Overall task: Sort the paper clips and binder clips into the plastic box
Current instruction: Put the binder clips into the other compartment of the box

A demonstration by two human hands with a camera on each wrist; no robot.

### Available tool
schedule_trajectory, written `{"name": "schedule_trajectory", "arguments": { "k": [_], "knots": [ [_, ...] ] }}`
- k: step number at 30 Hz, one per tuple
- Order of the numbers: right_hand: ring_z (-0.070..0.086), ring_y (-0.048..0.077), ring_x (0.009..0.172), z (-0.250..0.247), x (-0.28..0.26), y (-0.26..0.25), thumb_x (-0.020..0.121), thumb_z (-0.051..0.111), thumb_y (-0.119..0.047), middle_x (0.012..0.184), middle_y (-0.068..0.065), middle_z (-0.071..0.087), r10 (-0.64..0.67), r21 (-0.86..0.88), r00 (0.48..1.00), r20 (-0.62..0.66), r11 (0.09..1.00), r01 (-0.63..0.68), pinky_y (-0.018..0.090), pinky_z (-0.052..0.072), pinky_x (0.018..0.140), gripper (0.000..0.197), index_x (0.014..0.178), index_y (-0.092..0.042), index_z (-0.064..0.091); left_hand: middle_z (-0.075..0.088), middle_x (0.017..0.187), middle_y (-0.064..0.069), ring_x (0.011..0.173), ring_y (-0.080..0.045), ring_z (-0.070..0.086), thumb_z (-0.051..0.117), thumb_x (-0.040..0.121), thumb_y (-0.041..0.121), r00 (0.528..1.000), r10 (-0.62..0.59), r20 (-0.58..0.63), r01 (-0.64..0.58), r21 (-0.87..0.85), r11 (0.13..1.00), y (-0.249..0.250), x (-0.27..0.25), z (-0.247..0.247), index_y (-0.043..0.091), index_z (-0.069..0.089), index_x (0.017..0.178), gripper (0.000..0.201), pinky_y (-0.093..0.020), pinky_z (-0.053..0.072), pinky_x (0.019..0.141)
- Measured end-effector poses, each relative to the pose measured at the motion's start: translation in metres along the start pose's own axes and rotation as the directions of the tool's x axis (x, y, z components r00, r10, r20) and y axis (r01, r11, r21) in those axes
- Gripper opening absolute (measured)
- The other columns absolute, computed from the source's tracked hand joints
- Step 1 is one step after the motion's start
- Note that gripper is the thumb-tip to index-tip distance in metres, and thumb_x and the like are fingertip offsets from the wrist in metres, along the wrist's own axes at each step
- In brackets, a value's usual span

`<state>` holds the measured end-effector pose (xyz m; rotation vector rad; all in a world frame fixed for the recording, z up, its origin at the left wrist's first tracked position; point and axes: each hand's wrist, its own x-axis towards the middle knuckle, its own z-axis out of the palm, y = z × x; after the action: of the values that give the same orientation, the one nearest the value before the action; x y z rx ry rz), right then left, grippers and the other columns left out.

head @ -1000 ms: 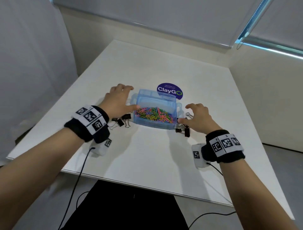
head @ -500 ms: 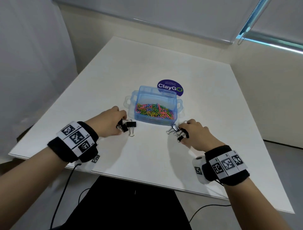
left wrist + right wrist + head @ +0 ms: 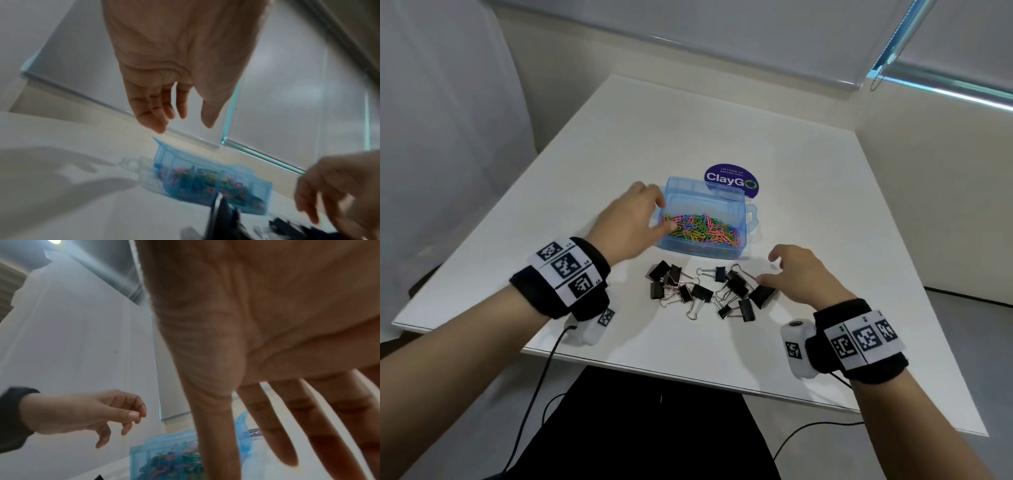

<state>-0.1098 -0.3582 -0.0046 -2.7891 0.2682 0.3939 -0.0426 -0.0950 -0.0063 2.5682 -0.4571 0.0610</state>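
Observation:
A clear blue plastic box (image 3: 722, 200) stands mid-table, its near compartment full of coloured paper clips (image 3: 703, 233). In front of it lie several black binder clips (image 3: 709, 291) in one loose heap. My left hand (image 3: 633, 219) hovers at the box's left end with relaxed fingers and holds nothing; the left wrist view shows the empty palm (image 3: 180, 91) above the box (image 3: 207, 178). At the heap's right edge my right hand (image 3: 794, 274) is spread, its thumb touching a large binder clip (image 3: 763, 295). Straight fingers (image 3: 287, 426) show in the right wrist view.
A purple round ClayGO sticker (image 3: 731, 180) lies on the white table (image 3: 722, 342) behind the box. Walls close in at the left and right of the table. Black cables hang below the near table edge (image 3: 688, 375).
Both hands dragged the binder clips from either side of the box into one heap in front of it. The left hand then rose to the box's left end; the right released its clips.

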Motion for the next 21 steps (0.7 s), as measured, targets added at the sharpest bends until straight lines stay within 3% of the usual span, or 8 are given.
{"name": "schedule_trajectory", "arguments": {
  "k": [2, 4, 8, 10, 12, 14, 17, 21],
  "knots": [
    [0.053, 0.025, 0.090, 0.002, 0.001, -0.001, 0.072, 0.077, -0.034, 0.104, 0.008, 0.053, 0.029, -0.007, 0.994, 0.107, 1.000, -0.028, 0.033, 0.045, 0.075, 0.053, 0.113, -0.008, 0.055, 0.050, 0.120, -0.014, 0.093, -0.031, 0.059, 0.064, 0.084, 0.040, 0.994, -0.107, -0.030, 0.106, -0.014, 0.994, -0.003, 0.011, -0.001, 0.010, 0.046, 0.123, 0.052, -0.042, 0.050, 0.083],
    [0.055, 0.024, 0.077, 0.006, 0.002, -0.006, 0.069, 0.081, -0.027, 0.098, 0.007, 0.053, 0.040, 0.041, 0.985, 0.168, 0.998, -0.047, 0.036, 0.050, 0.069, 0.049, 0.105, -0.006, 0.056, 0.047, 0.127, -0.018, 0.102, -0.035, 0.059, 0.062, 0.085, 0.040, 0.973, -0.223, 0.061, 0.227, -0.061, 0.972, -0.005, 0.020, 0.000, 0.007, 0.032, 0.136, 0.068, -0.045, 0.052, 0.083],
    [0.055, 0.023, 0.056, 0.009, 0.001, -0.009, 0.066, 0.080, -0.014, 0.079, 0.008, 0.057, 0.049, 0.060, 0.981, 0.188, 0.996, -0.061, 0.030, 0.048, 0.052, 0.041, 0.096, -0.001, 0.056, 0.050, 0.103, -0.011, 0.062, -0.026, 0.062, 0.062, 0.088, 0.022, 0.913, -0.306, 0.270, 0.378, -0.274, 0.884, 0.000, 0.024, 0.008, 0.009, 0.016, 0.144, 0.073, -0.034, 0.056, 0.045],
    [0.054, 0.020, 0.051, 0.008, 0.001, -0.005, 0.064, 0.077, -0.007, 0.070, 0.010, 0.063, 0.032, 0.040, 0.980, 0.197, 0.998, -0.040, 0.024, 0.044, 0.045, 0.028, 0.085, 0.002, 0.061, 0.054, 0.094, -0.012, 0.055, -0.021, 0.060, 0.059, 0.089, 0.011, 0.903, -0.299, 0.308, 0.395, -0.325, 0.859, 0.002, 0.022, 0.011, 0.010, 0.020, 0.140, 0.064, -0.030, 0.055, 0.043],
    [0.053, 0.017, 0.050, 0.003, 0.001, 0.001, 0.069, 0.074, -0.004, 0.072, 0.010, 0.062, 0.023, 0.067, 0.982, 0.186, 0.997, -0.036, 0.022, 0.042, 0.041, 0.015, 0.075, -0.004, 0.060, 0.057, 0.094, -0.015, 0.054, -0.022, 0.062, 0.057, 0.088, 0.006, 0.903, -0.299, 0.310, 0.401, -0.355, 0.845, 0.003, 0.019, 0.013, 0.011, 0.022, 0.138, 0.061, -0.035, 0.058, 0.049],
    [0.049, 0.015, 0.048, -0.008, 0.002, 0.006, 0.074, 0.070, -0.002, 0.072, 0.005, 0.057, 0.007, 0.103, 0.991, 0.132, 0.994, -0.020, 0.019, 0.038, 0.038, 0.013, 0.076, -0.008, 0.059, 0.058, 0.092, -0.015, 0.055, -0.024, 0.063, 0.057, 0.088, 0.005, 0.899, -0.301, 0.319, 0.410, -0.368, 0.834, 0.002, 0.015, 0.014, 0.014, 0.021, 0.139, 0.063, -0.044, 0.061, 0.059],
    [0.052, 0.013, 0.036, -0.029, 0.006, 0.005, 0.076, 0.069, 0.000, 0.066, 0.005, 0.057, -0.039, 0.256, 0.997, -0.061, 0.965, 0.054, 0.016, 0.037, 0.034, 0.011, 0.080, -0.008, 0.062, 0.060, 0.102, -0.021, 0.054, -0.024, 0.064, 0.057, 0.088, 0.006, 0.896, -0.284, 0.341, 0.406, -0.373, 0.834, 0.002, 0.007, 0.015, 0.018, 0.020, 0.138, 0.064, -0.047, 0.061, 0.061],
    [0.053, 0.003, 0.031, -0.045, 0.031, -0.017, 0.078, 0.067, 0.000, 0.070, 0.005, 0.057, -0.069, 0.412, 0.942, -0.327, 0.887, 0.208, 0.012, 0.036, 0.030, 0.010, 0.083, -0.008, 0.061, 0.058, 0.108, -0.022, 0.057, -0.024, 0.065, 0.058, 0.088, 0.007, 0.902, -0.265, 0.340, 0.387, -0.369, 0.845, 0.004, 0.002, 0.015, 0.017, 0.022, 0.137, 0.062, -0.047, 0.060, 0.060]
  ]
}}
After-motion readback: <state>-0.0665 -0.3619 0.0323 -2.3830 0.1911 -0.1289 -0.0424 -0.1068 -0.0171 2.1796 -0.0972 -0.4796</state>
